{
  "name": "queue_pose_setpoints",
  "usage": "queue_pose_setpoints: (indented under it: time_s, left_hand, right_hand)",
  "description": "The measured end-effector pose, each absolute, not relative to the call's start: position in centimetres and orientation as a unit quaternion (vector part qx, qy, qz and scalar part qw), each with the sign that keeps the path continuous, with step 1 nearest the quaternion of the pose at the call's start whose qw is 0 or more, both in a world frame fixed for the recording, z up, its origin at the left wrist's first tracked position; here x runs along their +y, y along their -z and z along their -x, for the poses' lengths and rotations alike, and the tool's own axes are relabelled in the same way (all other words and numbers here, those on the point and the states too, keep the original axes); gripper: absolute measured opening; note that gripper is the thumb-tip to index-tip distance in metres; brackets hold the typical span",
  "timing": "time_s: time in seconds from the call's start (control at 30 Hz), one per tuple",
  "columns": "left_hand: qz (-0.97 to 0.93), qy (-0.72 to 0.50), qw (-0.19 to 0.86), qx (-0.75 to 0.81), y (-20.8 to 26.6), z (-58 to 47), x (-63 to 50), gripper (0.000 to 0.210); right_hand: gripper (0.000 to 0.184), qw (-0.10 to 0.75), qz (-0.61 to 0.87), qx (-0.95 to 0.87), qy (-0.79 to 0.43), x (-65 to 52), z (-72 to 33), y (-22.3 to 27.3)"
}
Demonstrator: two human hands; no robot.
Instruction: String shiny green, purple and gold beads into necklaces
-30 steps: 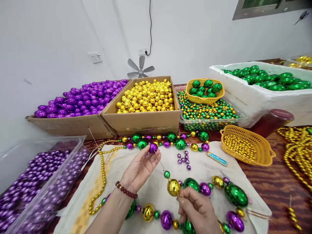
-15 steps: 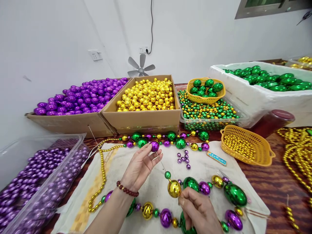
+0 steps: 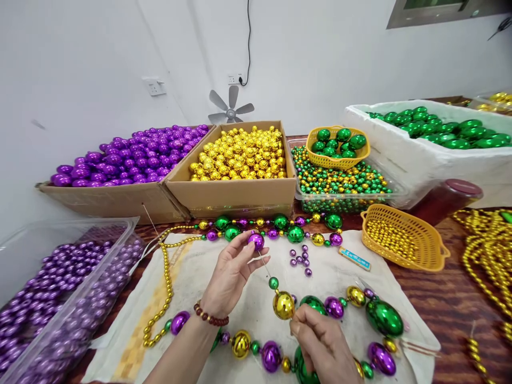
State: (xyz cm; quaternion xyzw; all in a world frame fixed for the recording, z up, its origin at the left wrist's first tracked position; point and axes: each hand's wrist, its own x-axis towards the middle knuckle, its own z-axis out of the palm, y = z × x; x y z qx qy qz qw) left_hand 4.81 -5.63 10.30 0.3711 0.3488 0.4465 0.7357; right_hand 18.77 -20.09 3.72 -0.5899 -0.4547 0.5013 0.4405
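Note:
My left hand pinches a shiny purple bead between thumb and fingertips, above the cloth. A thin needle or wire runs from that bead down to a small green bead. Below it hangs a large gold bead. My right hand is closed near the gold bead, fingertips pinched together; what they grip is hidden, probably the string. Around it on the cloth lies a strand of big green, purple and gold beads, with a large green bead at right.
On the cloth lie several loose small purple beads and a blue-labelled strip. Behind stand boxes of purple and gold beads, a clear tray of mixed beads and a white foam box. A yellow basket sits right.
The purple bead in my left hand sits slightly lower and further right, nearer the green bead. My right hand has barely moved. The whole view has shifted a little.

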Motion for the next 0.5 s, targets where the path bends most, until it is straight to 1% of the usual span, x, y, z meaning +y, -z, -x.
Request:
queue_pose_setpoints:
  time_s: [0.17,0.37,0.5]
  left_hand:
    - [-0.341,-0.443,0.758,0.334,-9.9,-5.3,-6.7,0.022]
    - [-0.33,-0.501,0.723,0.342,-9.6,-5.6,-7.9,0.03]
    - [-0.33,-0.508,0.715,0.35,-9.4,-5.9,-8.6,0.031]
  right_hand:
    - [0.033,0.459,0.584,-0.459,-0.488,-19.4,-18.6,-3.4]
    - [0.035,0.475,0.591,-0.444,-0.477,-19.1,-18.3,-3.6]
    - [0.037,0.5,0.579,-0.423,-0.486,-19.0,-17.9,-3.6]
